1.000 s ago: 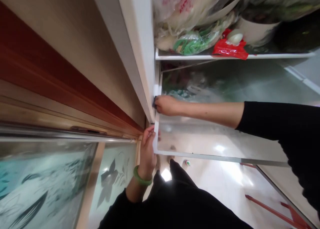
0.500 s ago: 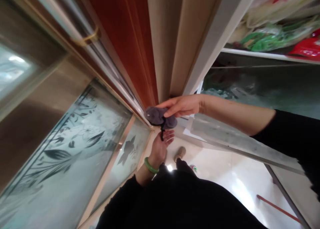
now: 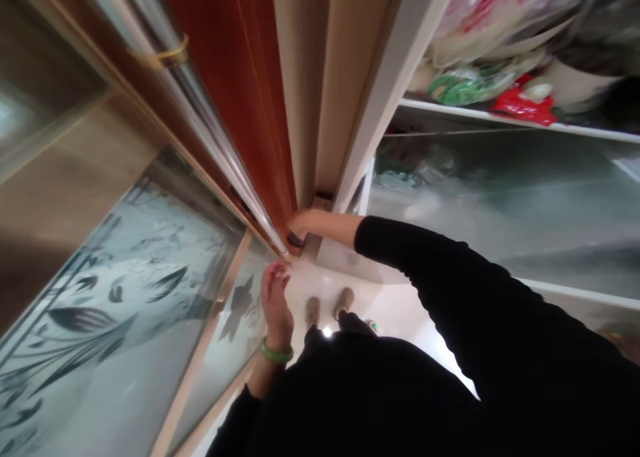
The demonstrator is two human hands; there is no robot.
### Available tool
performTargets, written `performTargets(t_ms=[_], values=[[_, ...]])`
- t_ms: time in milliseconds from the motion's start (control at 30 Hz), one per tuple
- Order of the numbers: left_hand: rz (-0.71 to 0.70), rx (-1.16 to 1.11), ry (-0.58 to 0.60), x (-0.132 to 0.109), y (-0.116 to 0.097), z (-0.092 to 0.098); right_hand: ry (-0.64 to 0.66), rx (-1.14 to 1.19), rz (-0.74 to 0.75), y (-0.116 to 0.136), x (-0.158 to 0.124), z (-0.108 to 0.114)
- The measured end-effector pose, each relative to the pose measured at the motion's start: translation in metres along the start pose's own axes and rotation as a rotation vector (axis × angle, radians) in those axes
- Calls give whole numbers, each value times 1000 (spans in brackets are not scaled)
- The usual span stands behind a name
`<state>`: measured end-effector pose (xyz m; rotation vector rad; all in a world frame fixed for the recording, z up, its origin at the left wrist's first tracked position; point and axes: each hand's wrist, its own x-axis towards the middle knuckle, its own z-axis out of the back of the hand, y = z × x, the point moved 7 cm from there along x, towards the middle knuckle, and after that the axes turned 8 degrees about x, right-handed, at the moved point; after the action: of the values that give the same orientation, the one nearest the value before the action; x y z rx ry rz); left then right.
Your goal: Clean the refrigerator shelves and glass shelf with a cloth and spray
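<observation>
My right hand [image 3: 306,225] is closed on a dark grey cloth [image 3: 295,240] and presses it low against the outer side of the open fridge [image 3: 340,110], where that side meets the red wooden panel [image 3: 240,97]. Only a small edge of the cloth shows under the fingers. My left hand [image 3: 275,300], with a green bangle [image 3: 275,354] on the wrist, hangs just below with fingers loosely together. It rests near the frosted glass sliding door [image 3: 150,297] and holds nothing.
Bags of vegetables and a red bag [image 3: 525,104] lie on the fridge shelf [image 3: 500,120]. Below it is a clear drawer [image 3: 475,197]. A metal door frame [image 3: 200,124] runs diagonally. My feet [image 3: 327,307] stand on the shiny white floor.
My right hand carried the cloth from the fridge's inner edge round to its outer side and lower down. My left hand let go of the drawer edge and dropped toward the glass door.
</observation>
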<state>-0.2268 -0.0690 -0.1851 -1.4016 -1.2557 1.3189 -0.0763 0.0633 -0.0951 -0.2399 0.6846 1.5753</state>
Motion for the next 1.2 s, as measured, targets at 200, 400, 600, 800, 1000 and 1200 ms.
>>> performTargets(t_ms=[200,400,600,800,1000,1200], values=[[-328,243,127,15,-45,-31,-58,364,151,-2,-51,13],[-433,30,273,14,-105,-101,-499,629,402,-32,-177,41],[-440,94,805,-13,-143,-207,-934,587,122,-127,-246,50],[-690,471,772,11,-117,-250,-1137,784,-171,-241,-210,78],[-512,455,700,37,-67,-254,-767,228,-209,-240,-102,89],[-364,403,666,36,-64,-248,-779,208,-309,-316,-50,159]])
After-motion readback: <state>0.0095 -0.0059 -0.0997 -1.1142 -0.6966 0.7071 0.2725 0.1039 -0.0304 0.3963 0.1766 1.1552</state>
